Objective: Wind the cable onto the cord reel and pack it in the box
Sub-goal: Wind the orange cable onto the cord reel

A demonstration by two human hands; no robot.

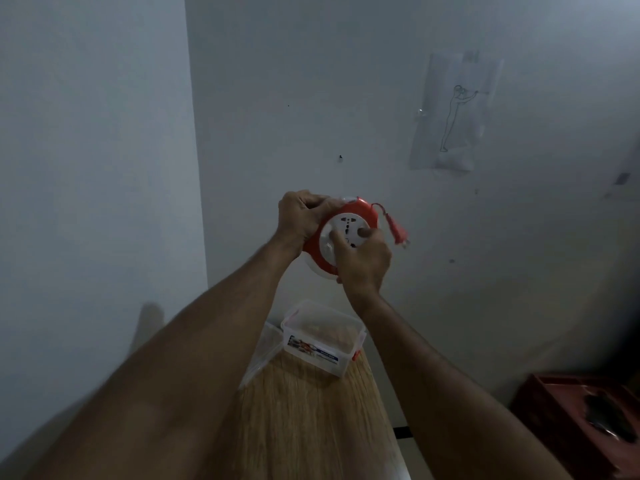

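Nearly wound: round red-and-white plastic cord reel point(341, 233) held mid-air before the wall, above the wooden counter point(311, 410). Left hand point(299, 218) clamped on reel rim at 10 o'clock; right hand point(362, 256) on white socket face, fingertips pressed in, grip closed for cranking. Short red cable tail with plug point(398, 232) dangling at 3 o'clock. Best to steady rim, turn face evenly, feed last slack snug, tuck plug. Clear plastic box point(322, 341) open at 6 o'clock, lid beside it.
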